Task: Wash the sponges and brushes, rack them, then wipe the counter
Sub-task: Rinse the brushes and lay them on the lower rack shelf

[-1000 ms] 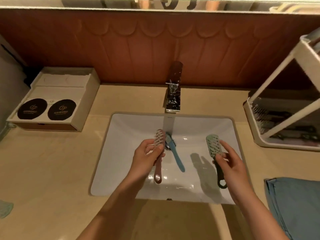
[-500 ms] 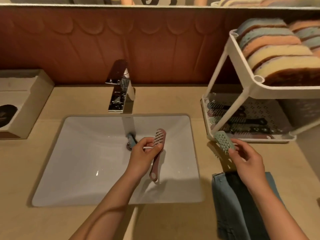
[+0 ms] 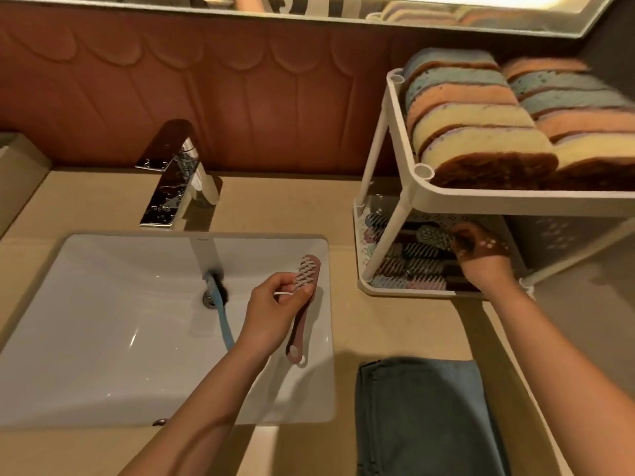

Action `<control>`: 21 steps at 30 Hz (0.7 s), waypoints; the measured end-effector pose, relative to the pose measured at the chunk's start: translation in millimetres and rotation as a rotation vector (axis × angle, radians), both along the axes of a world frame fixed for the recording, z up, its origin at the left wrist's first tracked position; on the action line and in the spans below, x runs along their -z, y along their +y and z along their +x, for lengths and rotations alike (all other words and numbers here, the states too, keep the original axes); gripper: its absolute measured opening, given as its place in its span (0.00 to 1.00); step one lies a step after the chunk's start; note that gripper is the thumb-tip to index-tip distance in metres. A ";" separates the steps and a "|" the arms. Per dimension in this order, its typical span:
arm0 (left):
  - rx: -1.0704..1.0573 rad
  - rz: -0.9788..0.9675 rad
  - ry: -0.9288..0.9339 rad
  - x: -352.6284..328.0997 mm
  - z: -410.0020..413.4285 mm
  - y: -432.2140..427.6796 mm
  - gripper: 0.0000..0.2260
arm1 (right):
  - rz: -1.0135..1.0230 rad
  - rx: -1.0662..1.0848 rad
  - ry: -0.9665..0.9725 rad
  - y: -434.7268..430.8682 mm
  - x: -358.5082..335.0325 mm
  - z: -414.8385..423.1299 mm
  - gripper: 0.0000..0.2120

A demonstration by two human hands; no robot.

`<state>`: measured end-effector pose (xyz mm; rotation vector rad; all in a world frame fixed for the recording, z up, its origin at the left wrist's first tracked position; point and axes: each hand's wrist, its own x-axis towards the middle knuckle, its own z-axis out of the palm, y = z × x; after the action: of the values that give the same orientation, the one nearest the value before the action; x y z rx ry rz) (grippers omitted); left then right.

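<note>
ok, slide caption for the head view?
Right hand holds green brush in lower rack tier; left hand holds pink brush over sink.

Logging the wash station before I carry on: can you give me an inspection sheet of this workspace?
Surface: beige counter with a white sink set in; tap running.
Job's things: pink brush in the left hand over the sink; blue brush lying in the basin under the stream; green brush in the rack, lower tier, among racked brushes; sponges fill the upper tier.
Clutter: folded blue-grey cloth on the counter, right of the sink.
Hands: left hand grips the pink brush; right hand holds the green brush inside the lower tier.
Cables: nothing seen.
Surroundings: brown panelled wall, mirror above.
</note>
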<state>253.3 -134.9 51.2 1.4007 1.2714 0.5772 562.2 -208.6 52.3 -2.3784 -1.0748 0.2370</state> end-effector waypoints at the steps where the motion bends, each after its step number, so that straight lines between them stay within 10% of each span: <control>1: 0.002 -0.002 0.001 -1.0 0.7 -0.7 0.11 | -0.012 -0.012 -0.002 7.8 3.6 6.5 0.10; 21: 0.028 -0.019 -0.032 -11.7 22.5 -6.2 0.12 | -0.127 -0.193 0.115 41.2 36.3 33.5 0.15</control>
<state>275.8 -141.1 62.9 1.3864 1.2267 0.5648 595.8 -167.3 16.0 -2.3378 -1.2682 0.5179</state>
